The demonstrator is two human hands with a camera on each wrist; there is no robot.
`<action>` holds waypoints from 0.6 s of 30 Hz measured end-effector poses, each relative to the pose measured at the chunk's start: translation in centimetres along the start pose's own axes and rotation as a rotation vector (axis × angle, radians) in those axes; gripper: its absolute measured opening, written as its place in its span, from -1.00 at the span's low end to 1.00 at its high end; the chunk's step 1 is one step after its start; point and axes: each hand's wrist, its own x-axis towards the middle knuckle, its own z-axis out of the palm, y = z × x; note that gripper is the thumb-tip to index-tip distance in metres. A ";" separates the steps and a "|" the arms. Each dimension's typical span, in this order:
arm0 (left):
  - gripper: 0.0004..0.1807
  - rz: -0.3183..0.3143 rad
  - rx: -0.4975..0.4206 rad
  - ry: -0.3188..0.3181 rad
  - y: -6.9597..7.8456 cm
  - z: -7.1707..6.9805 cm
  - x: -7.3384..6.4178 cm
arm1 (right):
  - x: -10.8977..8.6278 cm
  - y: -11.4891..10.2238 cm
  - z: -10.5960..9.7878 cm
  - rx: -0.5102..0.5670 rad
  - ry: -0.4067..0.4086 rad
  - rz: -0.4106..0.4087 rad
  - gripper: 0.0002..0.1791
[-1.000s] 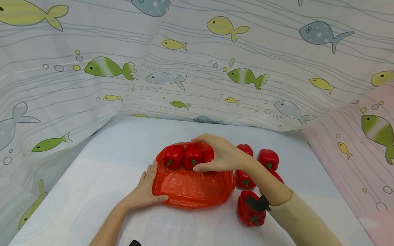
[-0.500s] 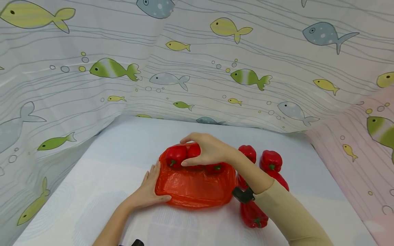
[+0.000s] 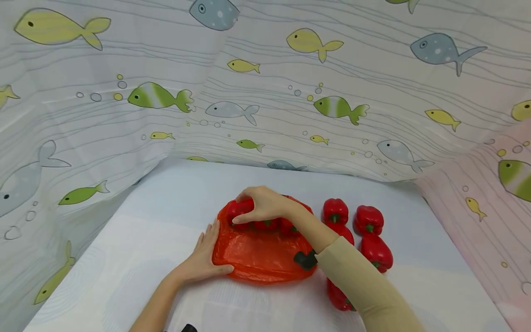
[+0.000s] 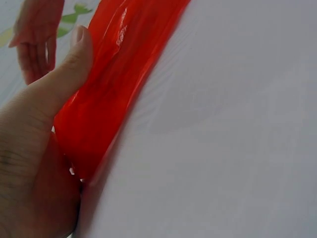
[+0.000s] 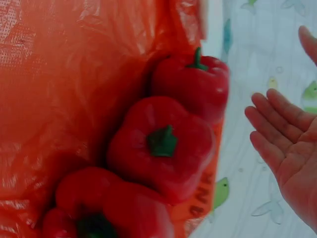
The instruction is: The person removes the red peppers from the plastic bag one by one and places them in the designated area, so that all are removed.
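An orange-red plastic bag (image 3: 257, 258) lies spread open on the table, its rim forming a shallow bowl shape. Three red bell peppers stand in a row along its far side, stems visible in the right wrist view: one nearest the left end (image 5: 193, 84), a middle one (image 5: 161, 144) and another (image 5: 114, 206). My left hand (image 3: 203, 258) rests against the bag's left edge, fingers extended and thumb along the near rim. My right hand (image 3: 263, 205) hovers at the leftmost pepper (image 3: 239, 208), partly covering the row. Its fingers look relaxed and apart from the peppers in the right wrist view.
Several more red bell peppers lie right of the bag, among them a far one (image 3: 336, 211), one at the right (image 3: 368, 219) and a near one (image 3: 339, 297) partly behind my sleeve (image 3: 356, 281). A fish-patterned curtain (image 3: 282, 115) encloses the white table (image 3: 199, 193).
My right hand has moved left along the row, from the right-hand pepper to the leftmost one. My left hand keeps its place at the bag's edge. The head view has shifted slightly.
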 end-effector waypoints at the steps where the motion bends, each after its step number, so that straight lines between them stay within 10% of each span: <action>1: 0.36 -0.002 0.002 -0.001 0.0 0.1 0.0 | 0.2 0.3 0.2 -0.009 -0.002 0.014 -0.27; 18: 0.35 0.021 0.012 0.012 0.2 0.0 0.1 | 2.9 1.7 2.3 -0.244 0.014 0.203 -0.13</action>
